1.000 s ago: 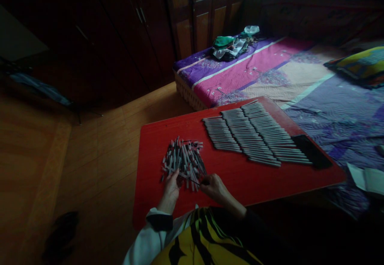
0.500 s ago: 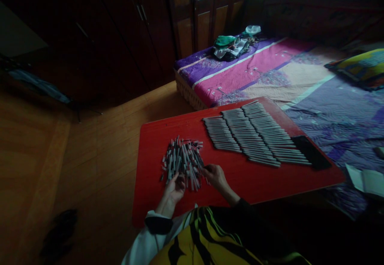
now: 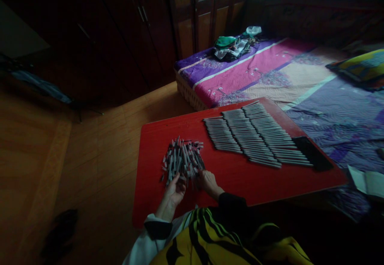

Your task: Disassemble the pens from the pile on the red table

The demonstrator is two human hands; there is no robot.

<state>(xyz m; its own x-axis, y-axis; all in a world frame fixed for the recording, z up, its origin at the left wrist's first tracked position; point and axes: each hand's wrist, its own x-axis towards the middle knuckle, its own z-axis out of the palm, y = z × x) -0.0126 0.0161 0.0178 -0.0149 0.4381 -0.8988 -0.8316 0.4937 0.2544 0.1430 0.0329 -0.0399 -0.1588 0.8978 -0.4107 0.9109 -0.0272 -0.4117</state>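
A heap of loose pens and short pen pieces, pale with dark and pinkish parts, lies on the red table. At its near edge my left hand is turned partly palm up, fingers curled together; what they hold, if anything, is too dark to make out. My right hand is closed at the heap's lower right corner, its fingertips among the pieces, and I cannot tell what is in them. To the right, slim pale pens lie side by side in three slanting columns.
A dark flat object, like a phone, lies at the table's right end. Behind stands a bed with a striped cover and a pile of clothes. An open book lies on the right. Dark wardrobes line the back wall.
My right hand has moved left and slightly down, closer to my left hand and the heap's lower edge. My left hand has stayed nearly still. The columns look the same.
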